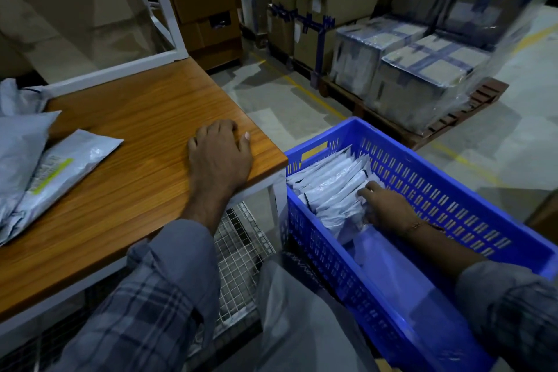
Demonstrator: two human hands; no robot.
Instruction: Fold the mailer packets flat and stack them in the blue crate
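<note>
One blue crate point(428, 190), slotted plastic walls, on the floor just right of the wooden table point(145, 142). Inside it, at the far end, a row of folded mailer packets point(329, 187) stands on edge, packed close; at least eight, exact count not readable. They are glossy grey-white plastic, flat, creased, some with a dark mark at the top edge. The near half of the crate shows bare blue floor.

Right hand point(386, 205) is down in the crate, against the nearest packet of the row, fingers curled onto it; I cannot tell whether it truly grasps or only presses. A thin bracelet sits on that wrist.

Left hand point(220, 154) rests palm down on the table's right corner, fingers loose, grasping nothing.

At the table's left edge: a heap of unfolded grey mailers point(27, 160), three or so visible, the top one bearing a printed label with a yellow-green strip.

Far right: one pallet point(471, 112) of shrink-wrapped cartons.
</note>
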